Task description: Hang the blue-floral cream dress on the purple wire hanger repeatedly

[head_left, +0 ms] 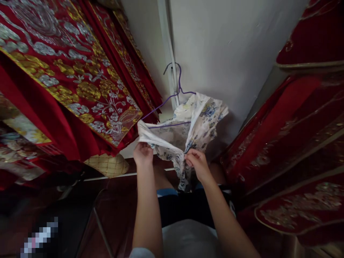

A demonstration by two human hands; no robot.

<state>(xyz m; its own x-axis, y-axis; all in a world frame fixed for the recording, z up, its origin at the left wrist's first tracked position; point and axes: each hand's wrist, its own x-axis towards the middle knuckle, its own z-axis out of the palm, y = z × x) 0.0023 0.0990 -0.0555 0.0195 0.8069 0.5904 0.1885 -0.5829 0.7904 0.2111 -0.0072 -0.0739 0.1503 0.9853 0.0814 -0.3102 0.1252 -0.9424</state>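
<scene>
A white floral garment (206, 114) with blue flowers hangs on a thin purple hanger (179, 80), its neck opening facing me. The hanger's hook is up by a pale cable strip on the wall. My left hand (143, 153) is closed on the garment's left edge, just below the shoulder; its fingertips are partly hidden by the cloth. At the bottom of the V-shaped neckline, my right hand (195, 159) pinches the front edge between thumb and fingers. Below my hands the lower part of the garment drops in front of my legs.
Red cloth with gold and silver embroidery (88, 86) hangs close on the left. More red embroidered garments (290, 143) hang on the right. A pale wall (228, 43) stands behind the hanger. A thin metal leg (102, 229) rises from the dark floor at lower left.
</scene>
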